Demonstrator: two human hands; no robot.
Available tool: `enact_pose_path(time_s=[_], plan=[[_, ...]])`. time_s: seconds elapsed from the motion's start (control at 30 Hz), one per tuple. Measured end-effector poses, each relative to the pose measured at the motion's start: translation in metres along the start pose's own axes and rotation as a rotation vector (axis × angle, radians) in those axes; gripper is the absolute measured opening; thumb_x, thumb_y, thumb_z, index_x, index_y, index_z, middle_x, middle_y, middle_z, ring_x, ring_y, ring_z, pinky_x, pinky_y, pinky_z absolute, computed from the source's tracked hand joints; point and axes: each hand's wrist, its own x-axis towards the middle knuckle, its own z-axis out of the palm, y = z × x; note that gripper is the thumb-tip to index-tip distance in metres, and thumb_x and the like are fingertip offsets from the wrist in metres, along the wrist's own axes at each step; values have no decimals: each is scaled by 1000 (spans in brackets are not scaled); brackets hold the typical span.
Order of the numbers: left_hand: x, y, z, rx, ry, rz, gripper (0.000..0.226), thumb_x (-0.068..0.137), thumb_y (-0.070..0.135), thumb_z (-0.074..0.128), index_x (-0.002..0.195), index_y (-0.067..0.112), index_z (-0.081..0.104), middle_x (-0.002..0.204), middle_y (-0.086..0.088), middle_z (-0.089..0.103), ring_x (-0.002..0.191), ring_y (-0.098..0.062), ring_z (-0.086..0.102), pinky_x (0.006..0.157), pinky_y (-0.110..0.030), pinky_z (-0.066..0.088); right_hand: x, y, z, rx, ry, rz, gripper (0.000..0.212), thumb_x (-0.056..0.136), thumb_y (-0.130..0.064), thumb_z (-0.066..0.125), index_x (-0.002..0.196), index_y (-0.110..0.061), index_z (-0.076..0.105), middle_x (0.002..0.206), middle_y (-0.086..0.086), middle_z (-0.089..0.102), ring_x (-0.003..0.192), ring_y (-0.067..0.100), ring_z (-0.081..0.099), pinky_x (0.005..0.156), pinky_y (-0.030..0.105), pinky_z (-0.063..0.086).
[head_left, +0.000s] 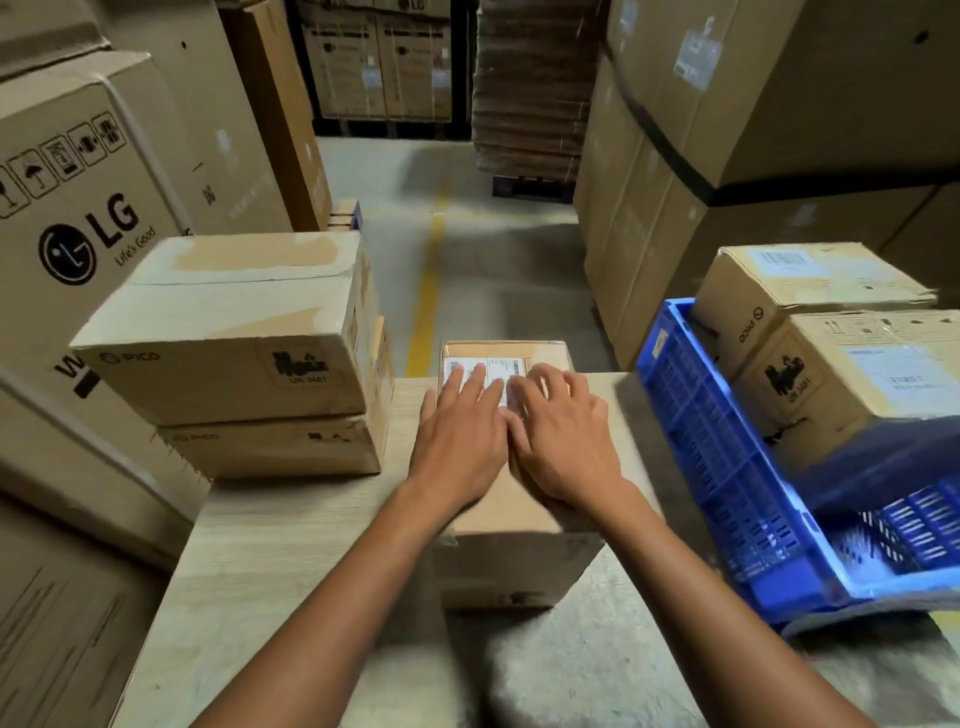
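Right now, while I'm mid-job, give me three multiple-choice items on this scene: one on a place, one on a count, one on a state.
1. Where is the white label?
A. on top of the middle box
B. on a crate wall
C. on the floor

2. How many boxes make the stack at the left side of the table?
A. one
B. two
C. four

3. What are the left hand and right hand doing?
A. gripping a crate
B. hanging off the table
C. pressing on the label

Answers:
1 A, the label lies at the far end of the box top.
2 B, one PICO carton sits on another.
3 C, the fingers of both hands lie on the label.
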Motion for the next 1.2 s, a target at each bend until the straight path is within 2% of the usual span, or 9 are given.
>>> enact_pose_path(time_s=[0.23,0.37,0.43,0.53,0.6,0.8,0.93,1.03,1.2], plan=[[7,-5,4,-302,98,-62,44,101,12,44,145,18,51,160,-1,34,151,-18,19,120,-35,22,5,8,-1,72,-55,-40,59,95,-54,29,135,-20,55,147,1,48,131,27,38,93,45,50],[-4,-19,12,-736,412,-448,38,95,13,56,132,20,59,159,-5,34,145,-21,32,119,-34,27,-3,11,-2,206,-2,36,43,96,-45,52,129,-19,62,130,0,61,121,23,54,90,40,51],[-4,-24,13,-1014,298,-655,37,92,21,58,130,19,56,143,-7,54,127,-25,53,109,-45,43,-11,7,-5,258,90,63,35,93,-44,52,115,-21,68,109,0,70,99,25,64,76,38,52],[2,-14,7,-1220,154,-661,22,98,22,51,115,12,62,111,-9,72,96,-25,69,87,-41,56,-19,3,-14,246,61,1,34,93,-46,50,108,-24,72,106,-4,72,95,20,66,77,36,53],[5,2,6,-1202,196,-604,25,101,23,46,118,13,60,108,-5,72,92,-21,69,80,-34,56,-24,3,-22,267,8,29,34,96,-46,52,112,-23,72,116,-5,70,103,18,63,84,34,51],[9,68,31,-1195,127,-311,43,107,31,37,148,20,43,145,-1,52,132,-20,51,113,-40,39,-42,23,-49,327,-22,263,52,100,-57,43,118,-16,68,123,5,66,112,22,59,92,39,48],[-5,81,76,-763,60,-100,49,108,28,37,156,22,30,165,-4,20,152,-21,16,124,-39,14,-64,57,-62,401,-50,290,63,96,-64,47,142,-20,50,138,5,57,122,22,54,102,40,45],[-21,75,112,-538,-38,-61,56,106,47,29,158,28,21,167,-5,10,154,-21,6,123,-36,8,-80,90,-63,372,-54,354,70,94,-44,64,153,-20,37,152,2,46,137,22,45,109,37,37],[-23,60,138,-196,-223,-169,70,99,66,24,159,34,9,168,2,-4,154,-24,-6,122,-57,2,-110,157,-57,603,-56,549,54,91,-33,70,142,-36,52,138,-4,62,124,19,58,103,42,46]])
